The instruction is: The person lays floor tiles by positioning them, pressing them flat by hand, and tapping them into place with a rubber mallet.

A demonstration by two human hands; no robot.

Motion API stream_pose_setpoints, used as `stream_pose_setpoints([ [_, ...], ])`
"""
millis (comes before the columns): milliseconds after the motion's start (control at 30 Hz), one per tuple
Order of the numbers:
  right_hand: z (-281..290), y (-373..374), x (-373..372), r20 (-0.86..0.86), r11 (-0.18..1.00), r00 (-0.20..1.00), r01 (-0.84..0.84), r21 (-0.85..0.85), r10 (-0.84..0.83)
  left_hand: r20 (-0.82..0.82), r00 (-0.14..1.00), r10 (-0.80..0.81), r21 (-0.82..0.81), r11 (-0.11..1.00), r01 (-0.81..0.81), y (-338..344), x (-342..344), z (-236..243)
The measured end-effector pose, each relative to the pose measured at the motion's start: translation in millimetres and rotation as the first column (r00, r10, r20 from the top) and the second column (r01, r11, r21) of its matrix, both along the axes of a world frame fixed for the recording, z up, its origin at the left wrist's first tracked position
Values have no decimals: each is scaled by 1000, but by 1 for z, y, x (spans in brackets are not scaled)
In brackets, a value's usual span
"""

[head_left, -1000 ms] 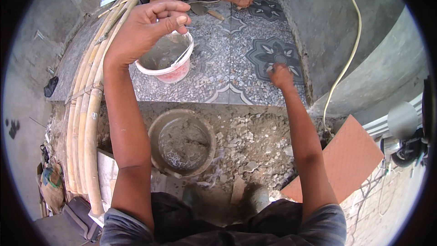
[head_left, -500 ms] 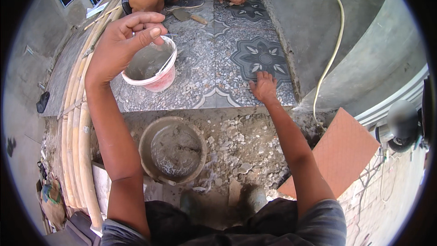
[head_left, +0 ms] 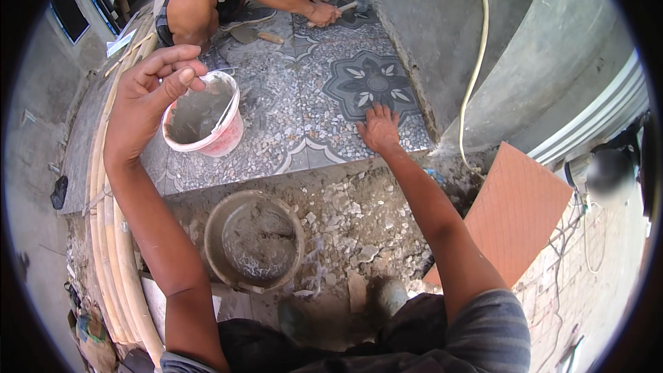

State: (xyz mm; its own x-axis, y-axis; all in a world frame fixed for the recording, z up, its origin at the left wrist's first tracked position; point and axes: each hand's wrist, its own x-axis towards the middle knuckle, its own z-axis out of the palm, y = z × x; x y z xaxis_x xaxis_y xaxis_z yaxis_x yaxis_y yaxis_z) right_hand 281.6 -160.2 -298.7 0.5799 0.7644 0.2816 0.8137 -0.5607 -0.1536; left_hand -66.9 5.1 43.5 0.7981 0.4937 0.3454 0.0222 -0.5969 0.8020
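My left hand (head_left: pixel 155 90) is raised beside a white and pink bucket (head_left: pixel 231 135) with grey mortar inside. Its fingers curl toward the thumb, and a thin line pokes out past the fingertips; what they hold, if anything, I cannot make out. With fingers spread, my right hand (head_left: pixel 380 129) rests flat on the pebble-patterned floor tile (head_left: pixel 349 135), at the lower edge of its dark flower motif (head_left: pixel 376 81). Beyond, a crouching person's hand (head_left: pixel 324 14) grips a mallet (head_left: pixel 345 8) by its pale handle, over the tile next to the wall.
A round tub (head_left: pixel 214 249) of mortar stands on rubble (head_left: pixel 359 214) below the tile edge. Long bamboo poles (head_left: pixel 114 262) run along the left. An orange-brown board (head_left: pixel 521 207) leans at the right. A trowel (head_left: pixel 245 33) lies near the person; a pale hose (head_left: pixel 476 69) hangs along the wall.
The view has shifted, so the scene sits further left. The other person's mallet head has come into sight, and both their arms now show. My hands keep nearly the same poses.
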Motion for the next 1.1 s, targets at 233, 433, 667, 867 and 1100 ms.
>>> stream_pose_setpoints([
  [233, 6, -2, -2, -90, 999, 996, 6, 43, -2, 32, 999, -10, 15, 1000, 10, -5, 1, 4],
  [433, 3, -4, 3, -75, 1000, 997, -11, 24, 12, 47, 999, -1, 40, 999, -1, -5, 2, 4],
  [667, 4, -6, 4, -61, 994, 998, 9, 109, -2, 54, 997, -64, 36, 997, 62, -5, 3, 4],
  [867, 14, -1, 2, -97, 1000, 995, 8, 15, -7, 62, 996, -66, 21, 998, 65, -4, 1, 2],
  [1100, 11, 3, 4, -142, 998, 990, -21, -54, 13, 51, 996, -69, 41, 997, 67, 0, 3, -2],
])
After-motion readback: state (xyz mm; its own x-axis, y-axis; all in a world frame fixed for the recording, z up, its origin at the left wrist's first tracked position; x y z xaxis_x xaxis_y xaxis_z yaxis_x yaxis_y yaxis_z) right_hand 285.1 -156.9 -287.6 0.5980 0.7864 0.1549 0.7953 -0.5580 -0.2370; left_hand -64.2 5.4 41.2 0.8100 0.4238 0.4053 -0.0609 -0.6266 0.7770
